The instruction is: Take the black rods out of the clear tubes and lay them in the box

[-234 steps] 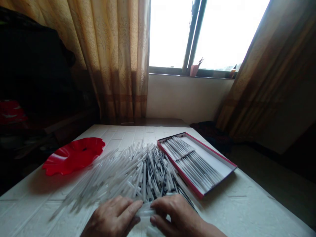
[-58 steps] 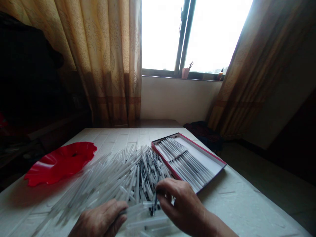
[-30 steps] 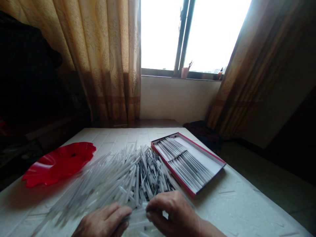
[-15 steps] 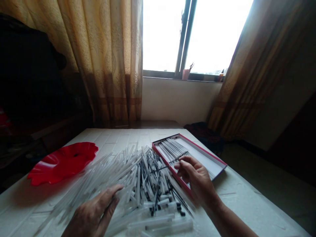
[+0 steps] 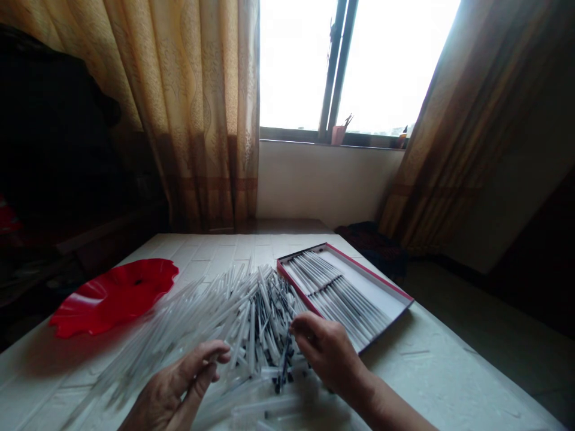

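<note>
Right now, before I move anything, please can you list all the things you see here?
clear plastic tubes: too many to count, clear, heaped mid-table
thin black rods: several, black, among the tubes
open box: one, white with red rim, right of the heap, holding rows of tubes
wavy plastic plate: one, red, left of the heap
table: one, white, under these things
curtains: two, golden brown, beside the window
window: one, bright, beyond the table
cup: one, pink, on the sill
left hand: one, bare, at the heap's near edge
right hand: one, bare, over the heap, near the box
</note>
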The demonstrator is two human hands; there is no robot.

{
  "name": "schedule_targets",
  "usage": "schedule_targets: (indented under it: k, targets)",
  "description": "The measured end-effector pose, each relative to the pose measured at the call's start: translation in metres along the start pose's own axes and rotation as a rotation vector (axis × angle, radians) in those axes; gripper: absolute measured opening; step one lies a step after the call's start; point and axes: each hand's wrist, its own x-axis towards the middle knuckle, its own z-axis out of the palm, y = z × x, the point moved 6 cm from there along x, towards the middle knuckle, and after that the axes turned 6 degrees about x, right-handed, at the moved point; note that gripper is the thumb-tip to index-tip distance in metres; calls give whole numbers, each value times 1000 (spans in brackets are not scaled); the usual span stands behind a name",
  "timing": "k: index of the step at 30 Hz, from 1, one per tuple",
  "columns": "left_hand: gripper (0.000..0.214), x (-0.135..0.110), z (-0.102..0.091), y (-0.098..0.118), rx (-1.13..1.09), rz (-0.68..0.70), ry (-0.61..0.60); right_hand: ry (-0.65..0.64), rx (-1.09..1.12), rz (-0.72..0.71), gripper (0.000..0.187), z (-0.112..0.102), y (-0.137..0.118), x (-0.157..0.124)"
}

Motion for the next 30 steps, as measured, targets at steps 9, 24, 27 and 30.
schedule_targets:
  k: [9,24,27,30]
  targets:
    - [33,5,-4,21,211,243,1,-74,-82,5,19,3,3,0]
    - [31,6,-26,49,624,437,226,-198,133,87,29,4,-26,-1]
    - [35,-1,-18,48,662,495,225,-382,306,170,28,21,-38,-11]
    - [42,-2,-13,52,635,541,209,-490,416,269,40,32,-38,-20]
